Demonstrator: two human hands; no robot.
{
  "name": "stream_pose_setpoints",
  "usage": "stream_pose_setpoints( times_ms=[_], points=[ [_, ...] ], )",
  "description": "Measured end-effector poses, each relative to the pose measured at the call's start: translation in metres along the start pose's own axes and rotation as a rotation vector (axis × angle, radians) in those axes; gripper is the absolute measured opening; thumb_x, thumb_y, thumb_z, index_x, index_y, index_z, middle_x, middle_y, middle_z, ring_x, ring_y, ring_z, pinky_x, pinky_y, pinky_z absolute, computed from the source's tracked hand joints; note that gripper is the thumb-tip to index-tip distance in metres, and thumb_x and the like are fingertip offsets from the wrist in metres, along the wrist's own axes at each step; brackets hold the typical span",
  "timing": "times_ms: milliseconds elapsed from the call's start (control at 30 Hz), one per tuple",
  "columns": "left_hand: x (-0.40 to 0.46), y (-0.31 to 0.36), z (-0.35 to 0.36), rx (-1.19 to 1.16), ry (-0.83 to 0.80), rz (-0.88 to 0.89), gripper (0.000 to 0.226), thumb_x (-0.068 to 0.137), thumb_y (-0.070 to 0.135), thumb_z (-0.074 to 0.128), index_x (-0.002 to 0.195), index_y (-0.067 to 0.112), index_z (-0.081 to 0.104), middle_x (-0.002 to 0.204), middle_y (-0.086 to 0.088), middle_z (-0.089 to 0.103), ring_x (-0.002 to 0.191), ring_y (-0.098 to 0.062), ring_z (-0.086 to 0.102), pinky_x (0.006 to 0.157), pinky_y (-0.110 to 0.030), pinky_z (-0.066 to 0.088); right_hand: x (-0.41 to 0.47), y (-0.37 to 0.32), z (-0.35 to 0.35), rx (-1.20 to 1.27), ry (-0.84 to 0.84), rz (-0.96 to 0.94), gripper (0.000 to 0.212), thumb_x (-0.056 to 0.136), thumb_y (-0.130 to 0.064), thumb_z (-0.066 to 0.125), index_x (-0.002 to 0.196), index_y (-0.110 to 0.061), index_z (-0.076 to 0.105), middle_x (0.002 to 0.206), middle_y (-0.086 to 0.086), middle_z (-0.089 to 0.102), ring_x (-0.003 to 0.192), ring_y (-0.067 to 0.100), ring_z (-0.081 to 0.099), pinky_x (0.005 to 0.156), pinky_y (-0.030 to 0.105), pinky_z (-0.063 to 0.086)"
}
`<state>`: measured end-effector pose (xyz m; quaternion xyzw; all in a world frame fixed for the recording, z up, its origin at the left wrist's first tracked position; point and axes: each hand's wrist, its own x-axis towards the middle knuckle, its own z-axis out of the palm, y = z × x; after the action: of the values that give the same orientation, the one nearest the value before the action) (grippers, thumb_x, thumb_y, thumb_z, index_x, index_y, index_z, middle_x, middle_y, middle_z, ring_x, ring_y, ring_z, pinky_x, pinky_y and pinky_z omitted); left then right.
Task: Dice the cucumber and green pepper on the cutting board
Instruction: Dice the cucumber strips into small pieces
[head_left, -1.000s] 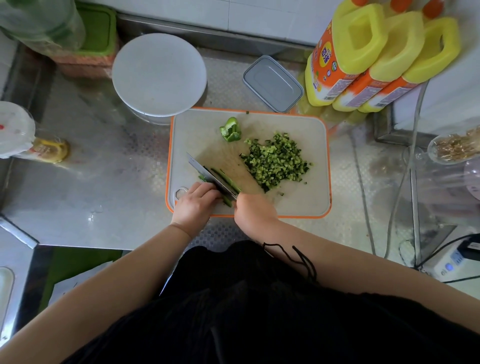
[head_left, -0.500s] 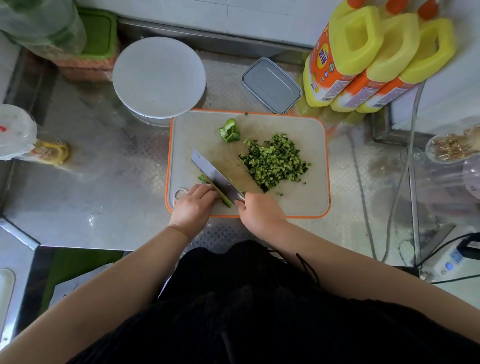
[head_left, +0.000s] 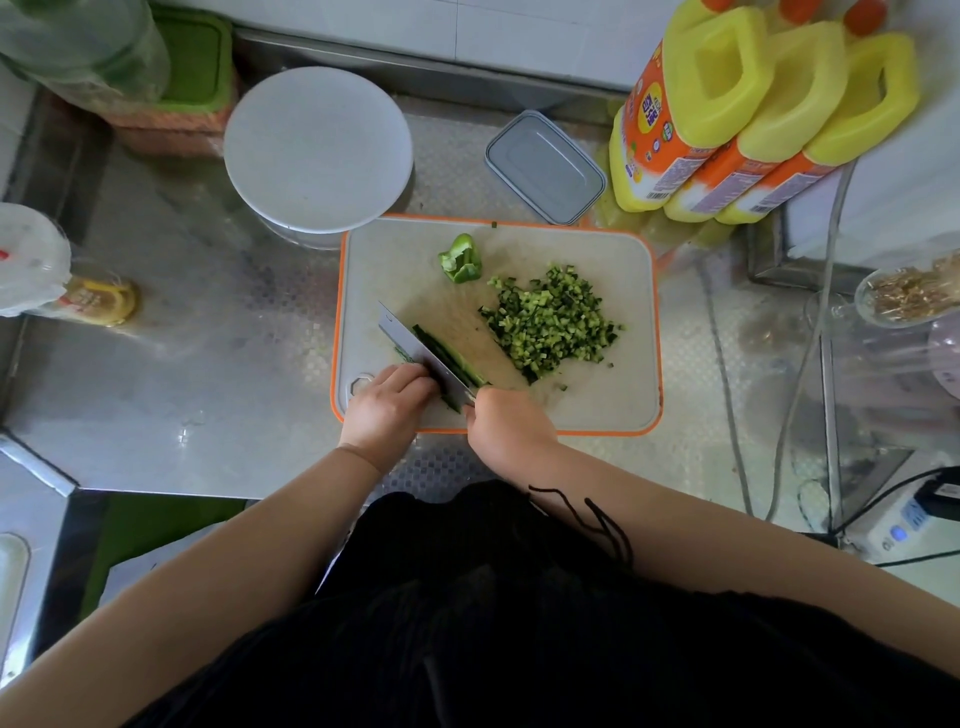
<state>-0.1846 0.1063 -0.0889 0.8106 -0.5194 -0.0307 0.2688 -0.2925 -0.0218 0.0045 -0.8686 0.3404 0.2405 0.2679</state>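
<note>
The right hand (head_left: 506, 426) grips the knife (head_left: 423, 358), the left hand (head_left: 387, 405) presses curled fingers on the cucumber strips (head_left: 452, 358) at the cutting board's (head_left: 613, 410) near-left corner, and the blade now stands nearer the left hand's fingers than half a second earlier.

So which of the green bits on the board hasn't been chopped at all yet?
The green pepper piece at the board's far edge: one bright, curled chunk lying alone. The pile of cucumber dice is already cut small, and the cucumber strips lie under the knife.
</note>
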Motion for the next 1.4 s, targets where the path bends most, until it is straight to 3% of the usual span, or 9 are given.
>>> stream_pose_setpoints(
  times_ms=[200,333,633,833,933,1033,1167,1300,1400],
  points=[
    [-0.002,-0.001,0.001,-0.001,-0.005,0.020,0.014,0.083,0.003,0.065,0.094,0.008,0.071,0.102,-0.008,0.066,0.087,-0.029,0.062,0.066,-0.040,0.054,0.005,0.001,0.003,0.039,-0.018,0.016,0.019,0.098,-0.026,0.046,0.095,-0.010,0.056,0.091,0.011,0.062,0.091,0.034,0.060,0.065,0.033,0.040],
    [-0.001,0.000,0.001,0.045,-0.033,0.037,0.019,0.084,0.010,0.054,0.091,0.010,0.072,0.099,-0.007,0.066,0.087,-0.029,0.062,0.067,-0.041,0.054,0.012,0.009,-0.004,0.137,-0.020,0.064,0.036,0.097,-0.042,0.045,0.103,-0.008,0.058,0.101,0.013,0.064,0.095,0.034,0.060,0.068,0.032,0.039],
    [0.007,0.018,-0.007,0.062,0.043,-0.051,0.017,0.084,0.011,0.064,0.100,0.012,0.057,0.104,-0.003,0.056,0.087,-0.028,0.058,0.049,-0.036,0.050,-0.001,0.019,-0.013,0.142,0.027,0.040,0.036,0.099,-0.037,0.044,0.105,-0.004,0.057,0.102,0.015,0.063,0.095,0.033,0.059,0.069,0.032,0.038],
    [0.014,0.023,-0.019,0.122,-0.003,-0.055,0.029,0.085,0.016,0.052,0.113,0.010,0.055,0.118,-0.010,0.055,0.108,-0.031,0.053,0.090,-0.042,0.048,-0.012,0.022,-0.021,0.228,0.014,0.017,0.022,0.098,-0.032,0.046,0.093,-0.013,0.056,0.087,0.009,0.060,0.085,0.028,0.055,0.067,0.028,0.033],
    [0.019,0.018,-0.024,0.102,-0.103,-0.065,0.031,0.081,0.008,0.066,0.112,0.007,0.061,0.115,-0.010,0.060,0.104,-0.032,0.059,0.091,-0.043,0.051,-0.014,0.028,-0.022,0.250,0.029,0.028,0.031,0.097,-0.033,0.047,0.097,-0.004,0.058,0.088,0.012,0.057,0.084,0.028,0.054,0.067,0.029,0.034],
    [0.022,0.016,-0.032,0.126,-0.131,0.025,0.025,0.088,0.019,0.053,0.107,0.010,0.065,0.107,-0.007,0.063,0.098,-0.029,0.062,0.087,-0.042,0.053,-0.016,0.035,-0.021,0.243,0.054,0.016,0.031,0.096,-0.034,0.047,0.095,-0.004,0.057,0.096,0.016,0.063,0.092,0.032,0.059,0.067,0.030,0.036],
    [0.026,0.026,-0.046,0.041,0.103,0.001,0.021,0.089,0.007,0.047,0.103,0.006,0.062,0.103,-0.013,0.059,0.096,-0.032,0.056,0.085,-0.041,0.048,-0.021,0.035,-0.023,0.157,0.103,-0.068,0.028,0.098,-0.037,0.044,0.097,-0.009,0.049,0.083,0.008,0.057,0.083,0.032,0.058,0.064,0.033,0.037],
    [0.042,0.043,-0.074,-0.131,0.413,-0.284,0.024,0.083,-0.005,0.042,0.099,0.002,0.058,0.102,-0.015,0.056,0.098,-0.028,0.050,0.089,-0.035,0.041,-0.029,0.032,-0.020,0.047,0.134,-0.209,0.026,0.096,-0.026,0.043,0.114,-0.007,0.039,0.061,-0.002,0.044,0.056,0.026,0.047,0.052,0.031,0.031],
    [0.058,0.047,-0.094,-0.119,0.109,-0.312,0.026,0.084,0.000,0.041,0.094,0.011,0.062,0.101,-0.002,0.057,0.098,-0.020,0.049,0.087,-0.033,0.041,-0.035,0.028,-0.012,-0.098,0.135,-0.284,0.037,0.096,-0.023,0.042,0.126,-0.002,0.035,0.067,0.001,0.050,0.051,0.022,0.041,0.045,0.029,0.026]
  ],
)
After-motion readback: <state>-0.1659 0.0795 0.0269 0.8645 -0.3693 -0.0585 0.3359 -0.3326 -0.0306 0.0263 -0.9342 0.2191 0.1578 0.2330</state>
